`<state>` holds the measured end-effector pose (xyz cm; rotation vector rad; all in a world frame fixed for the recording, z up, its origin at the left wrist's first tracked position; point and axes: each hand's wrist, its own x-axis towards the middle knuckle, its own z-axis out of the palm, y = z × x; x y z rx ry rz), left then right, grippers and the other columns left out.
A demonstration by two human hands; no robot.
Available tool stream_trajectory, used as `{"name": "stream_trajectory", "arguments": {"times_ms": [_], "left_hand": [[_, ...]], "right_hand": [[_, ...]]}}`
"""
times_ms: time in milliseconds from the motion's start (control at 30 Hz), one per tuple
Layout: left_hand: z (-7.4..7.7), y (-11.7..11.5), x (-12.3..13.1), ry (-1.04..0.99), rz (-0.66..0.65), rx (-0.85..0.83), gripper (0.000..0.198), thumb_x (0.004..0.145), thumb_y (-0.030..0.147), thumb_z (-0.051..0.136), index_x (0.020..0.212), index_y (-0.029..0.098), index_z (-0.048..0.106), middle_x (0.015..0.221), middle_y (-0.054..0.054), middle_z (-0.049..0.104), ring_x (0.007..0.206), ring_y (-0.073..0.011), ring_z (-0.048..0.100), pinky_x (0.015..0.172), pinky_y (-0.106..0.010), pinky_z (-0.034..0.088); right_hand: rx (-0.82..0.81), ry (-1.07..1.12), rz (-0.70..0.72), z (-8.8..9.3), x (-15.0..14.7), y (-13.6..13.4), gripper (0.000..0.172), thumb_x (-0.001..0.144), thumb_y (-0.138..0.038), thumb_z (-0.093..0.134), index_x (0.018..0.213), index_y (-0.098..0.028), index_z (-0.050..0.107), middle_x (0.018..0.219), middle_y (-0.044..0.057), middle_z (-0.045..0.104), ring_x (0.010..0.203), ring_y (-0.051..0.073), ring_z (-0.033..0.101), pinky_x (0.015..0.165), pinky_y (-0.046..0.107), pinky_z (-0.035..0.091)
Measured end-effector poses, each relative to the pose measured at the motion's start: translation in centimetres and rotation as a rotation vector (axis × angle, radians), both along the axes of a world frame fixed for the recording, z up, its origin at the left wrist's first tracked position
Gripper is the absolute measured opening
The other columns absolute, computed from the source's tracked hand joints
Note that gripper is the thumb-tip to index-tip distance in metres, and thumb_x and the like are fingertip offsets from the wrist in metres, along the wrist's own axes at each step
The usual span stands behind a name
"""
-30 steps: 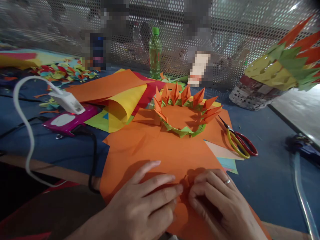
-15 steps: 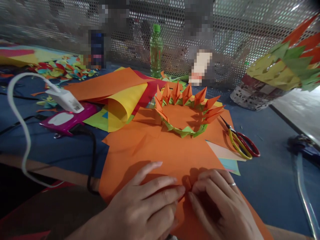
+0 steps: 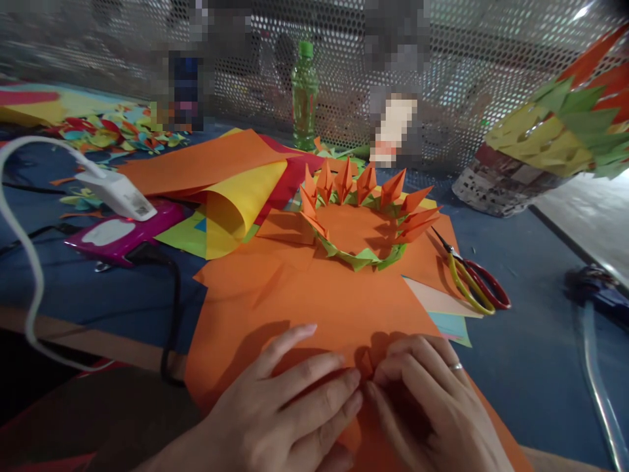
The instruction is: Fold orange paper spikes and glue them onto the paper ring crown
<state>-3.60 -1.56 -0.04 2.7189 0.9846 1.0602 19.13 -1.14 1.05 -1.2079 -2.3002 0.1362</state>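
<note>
My left hand [image 3: 289, 406] and my right hand [image 3: 430, 406] meet at the near edge of a large orange paper sheet [image 3: 319, 301]. Between their fingertips they pinch a small folded orange paper piece [image 3: 366, 364]. The left index finger stretches out flat on the sheet. A ring sits on my right hand. Beyond the hands lies a ring of folded orange and green paper points [image 3: 366, 219], resting on the same orange paper.
Scissors [image 3: 472, 278] with red and yellow handles lie right of the paper ring. Curled yellow and orange sheets [image 3: 236, 190], a pink device [image 3: 122, 233] with a white cable, a green bottle [image 3: 303, 98] and a paper-covered basket [image 3: 506, 180] stand around on the blue table.
The view has drifted slightly. My fingertips have closed in a little tighter on the small orange fold; the hands stay in the same spot.
</note>
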Motion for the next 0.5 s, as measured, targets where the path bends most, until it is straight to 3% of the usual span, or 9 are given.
{"name": "stream_trajectory", "arguments": {"times_ms": [200,500], "left_hand": [[-0.12,0.11,0.37,-0.032,0.026,-0.017,0.016,0.099,0.028,0.065,0.108,0.02,0.076,0.113,0.003,0.08,0.111,-0.0132,0.071,0.13,-0.041,0.023],[-0.2,-0.15,0.4,-0.075,0.019,-0.035,0.015,0.099,0.026,0.064,0.106,0.021,0.077,0.11,0.005,0.08,0.109,-0.0132,0.071,0.13,-0.04,0.023]], "right_hand": [[-0.018,-0.02,-0.027,-0.13,0.33,0.28,0.011,0.092,-0.021,0.065,0.091,-0.024,0.054,0.084,0.0,0.064,0.079,0.016,0.06,0.072,0.027,0.049],[-0.02,-0.004,-0.095,-0.53,0.76,-0.1,0.009,0.095,-0.017,0.058,0.098,-0.024,0.053,0.092,0.001,0.067,0.084,0.016,0.061,0.079,0.029,0.047]]}}
